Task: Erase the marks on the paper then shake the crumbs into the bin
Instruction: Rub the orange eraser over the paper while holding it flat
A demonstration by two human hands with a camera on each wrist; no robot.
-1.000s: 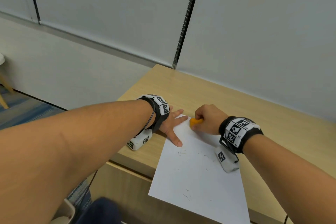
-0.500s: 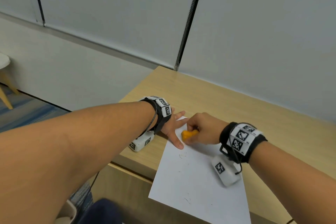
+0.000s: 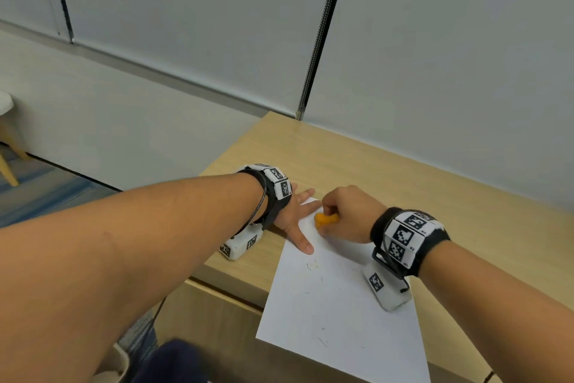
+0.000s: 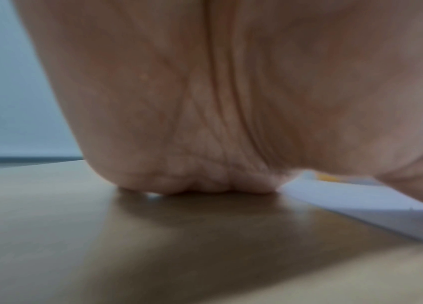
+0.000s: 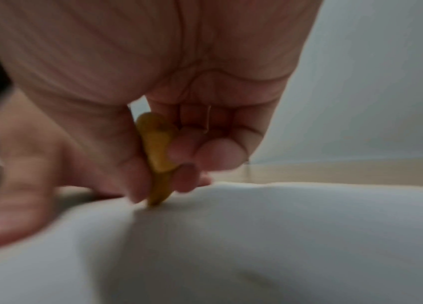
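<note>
The left hand (image 3: 295, 215) is mostly hidden behind its own wrist band in the head view, so only spread fingers show on the paper's (image 3: 335, 298) far corner; in the left wrist view the palm (image 4: 231, 92) fills the picture, blurred, and covers the fingers entirely. The right hand (image 3: 344, 215) folds over the orange eraser (image 3: 325, 219), leaving only one end in sight (the fingertips themselves cannot be made out from above). The right wrist view is smeared, the left hand's fingers (image 5: 18, 185) a soft blur at its left edge. The paper's near corner is cut off by the head picture's lower edge. Small dark specks on the sheet are too fine to tell marks from crumbs. The bench (image 3: 466, 196) runs out of the picture on the right.
</note>
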